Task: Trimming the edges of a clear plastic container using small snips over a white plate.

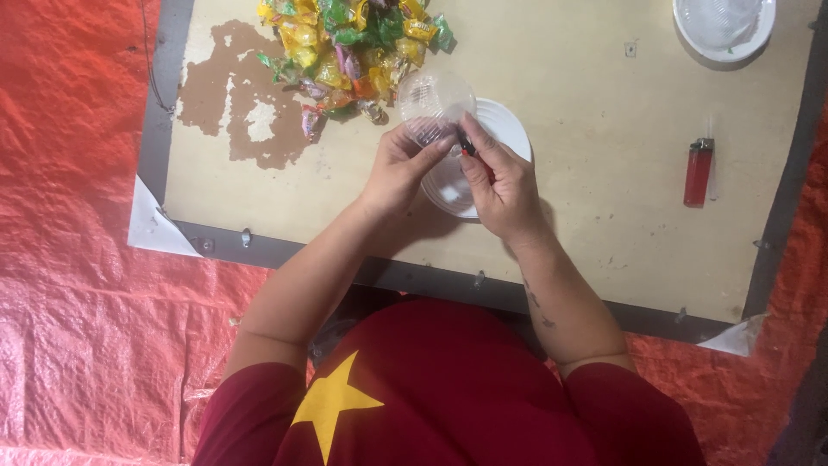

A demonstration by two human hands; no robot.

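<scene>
My left hand (398,166) pinches the lower edge of a small clear plastic cup (434,101), held tilted above the board. My right hand (500,177) grips a small dark and red object (468,148), too hidden to identify, right against the cup's edge. Under both hands lies a stack of white plastic lids (503,123) on the beige board (604,173). A heap of wrapped candies (354,47) in yellow, green and pink lies just beyond the cup.
A red lighter (698,172) lies on the board to the right. Another white plastic lid (723,26) sits at the far right corner. A brown peeled patch (233,95) marks the board's left side. Red tarp (78,259) covers the floor around.
</scene>
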